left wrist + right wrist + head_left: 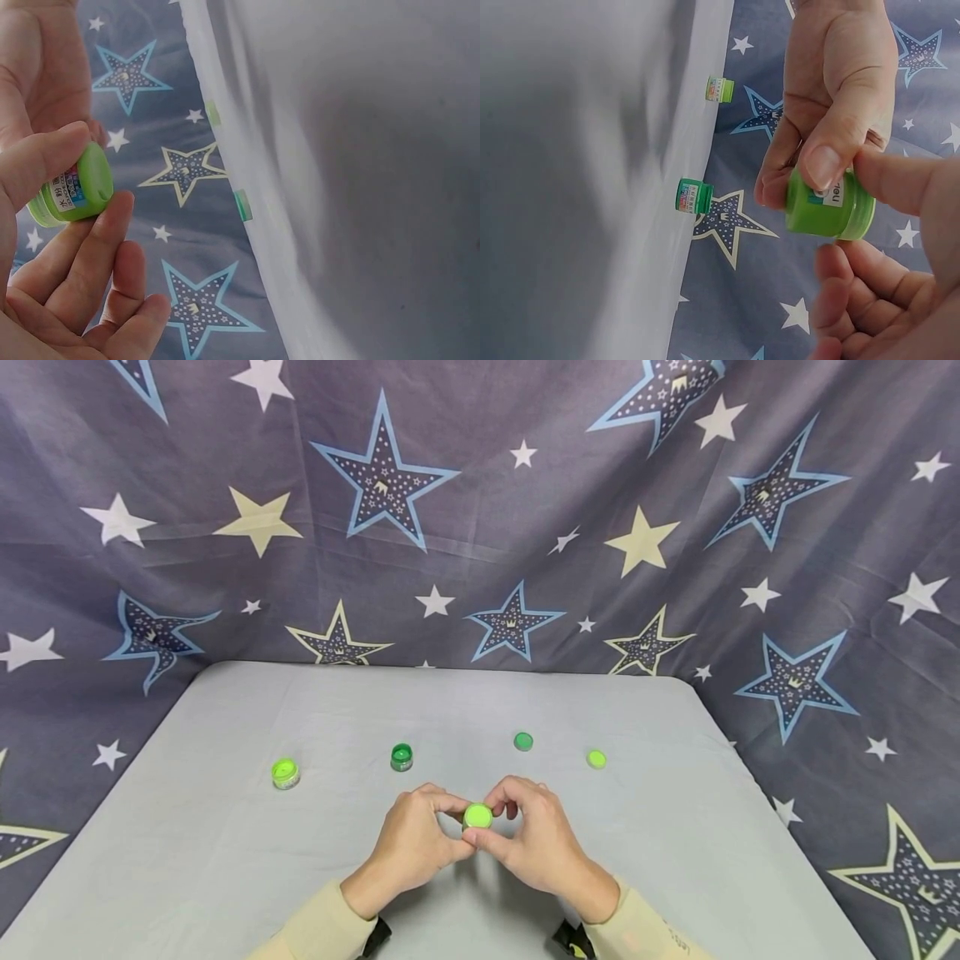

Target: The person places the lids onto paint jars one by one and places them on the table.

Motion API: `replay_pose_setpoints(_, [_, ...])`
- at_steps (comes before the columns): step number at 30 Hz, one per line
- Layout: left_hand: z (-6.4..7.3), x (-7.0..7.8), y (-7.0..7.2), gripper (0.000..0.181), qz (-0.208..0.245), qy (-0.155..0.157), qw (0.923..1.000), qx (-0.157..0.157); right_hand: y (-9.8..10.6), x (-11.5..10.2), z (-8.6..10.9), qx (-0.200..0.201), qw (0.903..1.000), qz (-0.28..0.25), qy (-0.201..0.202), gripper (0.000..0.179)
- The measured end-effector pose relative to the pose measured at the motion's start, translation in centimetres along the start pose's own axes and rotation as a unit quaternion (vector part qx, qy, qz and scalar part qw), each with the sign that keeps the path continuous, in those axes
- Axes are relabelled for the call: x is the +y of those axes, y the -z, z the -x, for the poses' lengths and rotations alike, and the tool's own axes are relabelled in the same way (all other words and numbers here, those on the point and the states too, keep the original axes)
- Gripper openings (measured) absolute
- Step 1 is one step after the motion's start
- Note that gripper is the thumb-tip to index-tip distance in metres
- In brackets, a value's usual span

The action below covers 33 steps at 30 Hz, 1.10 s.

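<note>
In the head view both hands meet over the table's near middle around a small lime-green paint jar [477, 816], its round green top facing up. My left hand [418, 837] holds it between thumb and fingers from the left. From the right, my right hand [538, 837] pinches it with thumb and index finger. The left wrist view shows the jar [75, 187] with a printed label on its side. Seen from the right wrist, the left thumb [825, 165] lies over the label of the jar [829, 206], while the right thumb and fingers are at its rim end.
Behind the hands on the grey-covered table [187, 860] stand an open lime jar [285, 772] and an open dark green jar [401, 757]. A dark green lid [523, 741] and a lime lid [596, 759] lie farther right. Star-patterned cloth [487, 527] hangs around the table.
</note>
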State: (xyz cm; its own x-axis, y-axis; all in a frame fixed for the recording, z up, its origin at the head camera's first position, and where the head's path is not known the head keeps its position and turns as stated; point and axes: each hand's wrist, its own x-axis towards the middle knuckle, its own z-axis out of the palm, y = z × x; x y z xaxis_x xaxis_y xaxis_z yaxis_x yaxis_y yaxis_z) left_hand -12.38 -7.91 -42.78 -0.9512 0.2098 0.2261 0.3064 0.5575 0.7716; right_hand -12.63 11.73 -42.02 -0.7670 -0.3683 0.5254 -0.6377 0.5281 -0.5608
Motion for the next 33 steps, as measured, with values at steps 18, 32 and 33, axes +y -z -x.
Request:
replay_pose_setpoints(18, [0.0, 0.0, 0.1, 0.029, 0.0, -0.006, 0.9999, -0.008, 1.0, 0.0, -0.3, -0.033, 0.9994, -0.011, 0.006, 0.047])
replay_pose_setpoints(32, [0.1, 0.1, 0.1, 0.027, -0.003, -0.005, 0.9999, -0.015, 1.2, 0.2, -0.4, -0.068, 0.9966, -0.027, 0.039, 0.038])
replay_pose_setpoints(33, [0.1, 0.1, 0.1, 0.027, -0.003, -0.005, 0.9999, -0.015, 1.1, 0.1, -0.4, -0.066, 0.9967, -0.027, 0.039, 0.037])
